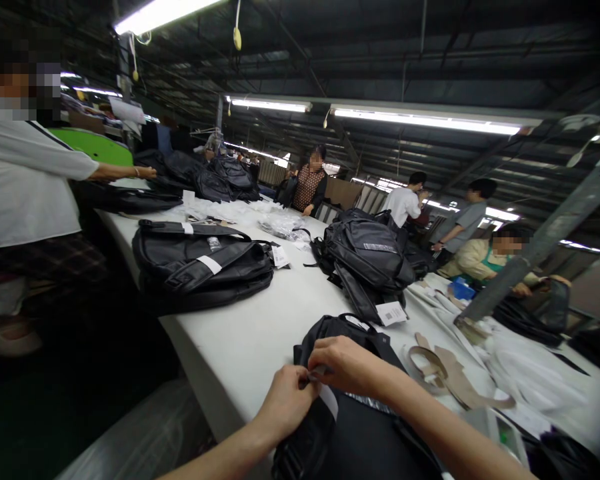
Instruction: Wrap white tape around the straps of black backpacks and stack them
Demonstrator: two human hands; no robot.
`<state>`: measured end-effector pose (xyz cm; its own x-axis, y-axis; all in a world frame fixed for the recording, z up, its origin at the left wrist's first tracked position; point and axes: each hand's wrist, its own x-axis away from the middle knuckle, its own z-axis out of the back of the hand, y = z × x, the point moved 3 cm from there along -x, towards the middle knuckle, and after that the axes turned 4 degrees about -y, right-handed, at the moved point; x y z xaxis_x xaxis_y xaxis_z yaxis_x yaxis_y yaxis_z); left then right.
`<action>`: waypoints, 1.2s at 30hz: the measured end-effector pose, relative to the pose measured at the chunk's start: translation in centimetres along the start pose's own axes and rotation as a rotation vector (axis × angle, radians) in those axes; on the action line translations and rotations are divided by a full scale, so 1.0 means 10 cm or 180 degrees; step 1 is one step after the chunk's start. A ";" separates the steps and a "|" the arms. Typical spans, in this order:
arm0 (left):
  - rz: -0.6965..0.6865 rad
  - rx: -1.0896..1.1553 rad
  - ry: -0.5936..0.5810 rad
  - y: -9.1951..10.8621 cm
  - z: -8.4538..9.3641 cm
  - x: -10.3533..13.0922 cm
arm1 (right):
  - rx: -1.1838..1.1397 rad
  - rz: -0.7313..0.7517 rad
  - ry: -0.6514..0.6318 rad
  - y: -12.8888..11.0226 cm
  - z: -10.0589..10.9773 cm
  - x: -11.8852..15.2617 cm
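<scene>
A black backpack (365,437) lies on the table close in front of me, its straps facing up. A white band (329,402) goes around one of its shoulder straps (305,443). My left hand (291,399) is closed at the left edge of that strap, thumb and finger pinching the end of the band. From the right, my right hand (344,363) reaches over the backpack, with its bent fingers pinched on the band too. The fingertips of both hands meet there and partly hide the band's end.
More black backpacks lie on the white table (225,340): one at left (205,267), one ahead (367,250), both with white tags. Tan strips (443,373) lie at right, near a slanted metal post (545,233). Co-workers stand around; one person (25,173) is at left.
</scene>
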<state>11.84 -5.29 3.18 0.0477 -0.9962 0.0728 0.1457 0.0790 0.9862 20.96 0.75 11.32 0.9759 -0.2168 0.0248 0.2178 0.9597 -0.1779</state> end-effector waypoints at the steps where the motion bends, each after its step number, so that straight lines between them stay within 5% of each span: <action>1: -0.0048 0.0062 0.0016 -0.02 0.00 0.00 | 0.0119 0.0073 0.0120 0.01 -0.08 0.03; 6: 0.0220 0.0716 0.0036 -0.20 -0.04 0.00 | 0.0176 0.0389 0.0971 0.01 -0.48 0.26; 17: 0.0652 0.2023 -0.0064 -0.20 -0.10 0.08 | 0.0063 0.0097 0.0434 -0.19 -0.25 0.43; 20: 0.0667 0.2409 -0.0078 -0.17 -0.14 0.07 | 0.0067 0.0095 0.0434 -0.14 -0.37 0.53; 23: 0.0648 0.2614 -0.0131 -0.17 -0.21 0.07 | -0.0181 0.0058 0.0902 -0.07 -0.58 0.68; 26: 0.0620 0.2453 -0.0043 -0.24 -0.24 0.06 | -0.1142 -0.0466 0.1471 -0.03 -0.71 0.81; 29: 0.0528 0.2167 -0.0037 -0.29 -0.25 0.05 | -0.1649 -0.1026 0.1519 -0.05 -0.72 0.88; 36: 0.0600 0.1910 -0.0081 -0.19 -0.24 0.05 | 0.0060 -0.0483 0.1118 -0.20 -0.75 0.94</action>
<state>13.97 -5.89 0.95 -0.0062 -0.9683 0.2497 -0.4433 0.2265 0.8673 29.60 -4.51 4.48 0.8688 -0.4016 -0.2897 0.3628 0.9144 -0.1797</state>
